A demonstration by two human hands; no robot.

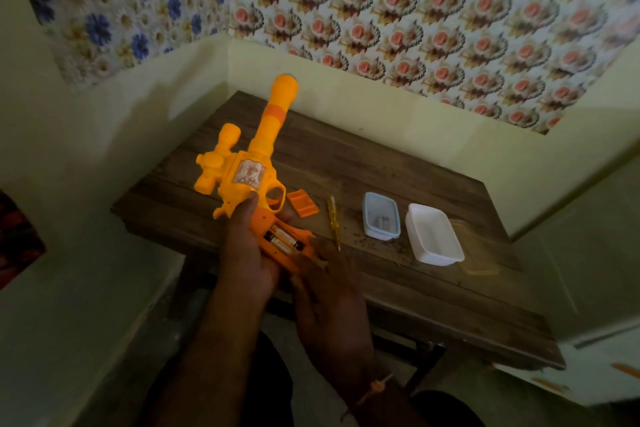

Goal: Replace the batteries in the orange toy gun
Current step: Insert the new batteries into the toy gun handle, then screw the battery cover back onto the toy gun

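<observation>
So the wooden surface is tucked into a corner, and the biggest thing in play is the orange toy gun, held up over the near left edge with its barrel pointing away toward the wall. The left hand is wrapped around the grip, thumb up by the trigger guard. The right hand is right at the butt end of the grip with its fingers reaching in toward the open compartment; it's dark and a bit blurry there, so it's hard to say if it's pinching anything or just touching.

Progress-wise it looks like roughly the middle. The battery cover is already off and lying on the surface just right of the trigger, with the little yellow screwdriver beside it. Batteries are sitting in the open slot in the grip. Whether those are the old ones or the fresh ones can't be told from here. Either way the cover still has to go back on and get screwed down.

Containers: the white tub looks like it has nothing in it. Left of it, the smaller blue-rimmed box has a couple of small pale things at the bottom, maybe batteries, too small to be sure. An orange-tinted lid pokes out from behind the white tub.
</observation>
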